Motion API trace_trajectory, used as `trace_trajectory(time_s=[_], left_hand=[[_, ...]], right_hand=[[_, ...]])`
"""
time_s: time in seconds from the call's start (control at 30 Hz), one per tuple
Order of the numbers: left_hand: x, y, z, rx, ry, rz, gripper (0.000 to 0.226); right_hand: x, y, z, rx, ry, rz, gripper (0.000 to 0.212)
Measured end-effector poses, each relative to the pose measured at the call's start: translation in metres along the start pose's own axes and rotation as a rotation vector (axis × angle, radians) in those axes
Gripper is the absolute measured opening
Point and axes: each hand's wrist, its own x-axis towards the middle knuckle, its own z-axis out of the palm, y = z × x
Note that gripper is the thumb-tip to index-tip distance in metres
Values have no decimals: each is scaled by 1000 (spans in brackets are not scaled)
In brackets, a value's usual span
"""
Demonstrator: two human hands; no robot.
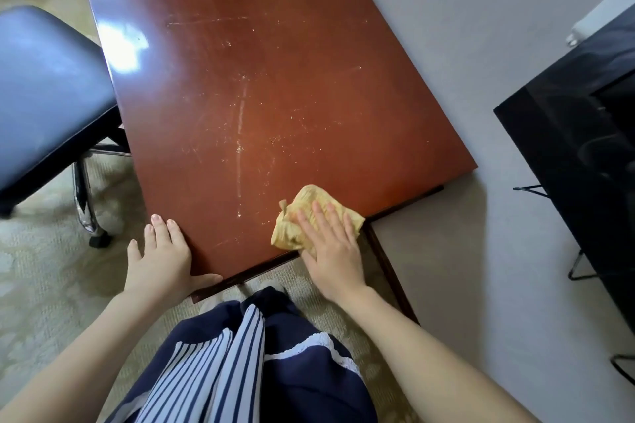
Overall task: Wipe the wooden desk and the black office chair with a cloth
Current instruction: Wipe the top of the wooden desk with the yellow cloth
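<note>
1. Head view: we look down on a reddish-brown wooden desk [261, 86] whose tabletop is marked with pale scratches and specks.
2. Our right hand [331, 251] lies flat, fingers spread and together with the palm pressing down on a crumpled yellow cloth [309, 208]; it is not clenched around it.
3. That cloth sits on the tabletop at the near edge, close to the near right corner, and sticks out beyond our fingertips and to the left of the palm.
4. Our left hand [161, 261] is open and grips nothing; it rests at the near left corner, thumb along the near edge.
5. Off the tabletop's left edge stands the black office chair [44, 93], seat empty, on a pale patterned carpet [41, 268].
6. Beyond the right edge, a glossy black cabinet [584, 148] stands well apart.
</note>
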Motion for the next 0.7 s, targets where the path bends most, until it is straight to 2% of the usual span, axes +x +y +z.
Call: trace_trajectory(time_s=[0.1,0.17,0.33,0.5,0.6,0.7], left_hand=[[0,-1,0,15,1,6,126],[0,-1,-1,29,1,7,126],[3,0,-2,-7,-25,1,131],[5,-1,-2,-61,-35,15,133],[6,-3,-4,-74,-43,26,133],[5,-3,-5,-68,-59,40,131]], right_hand=[[-19,7,0,12,20,-96,67],[-25,23,-7,-6,57,-68,64],[-15,88,-37,-106,44,240,59],[27,145,-74,-43,-34,532,59],[57,159,-89,17,-114,647,60],[79,147,-88,92,-79,772,60]])
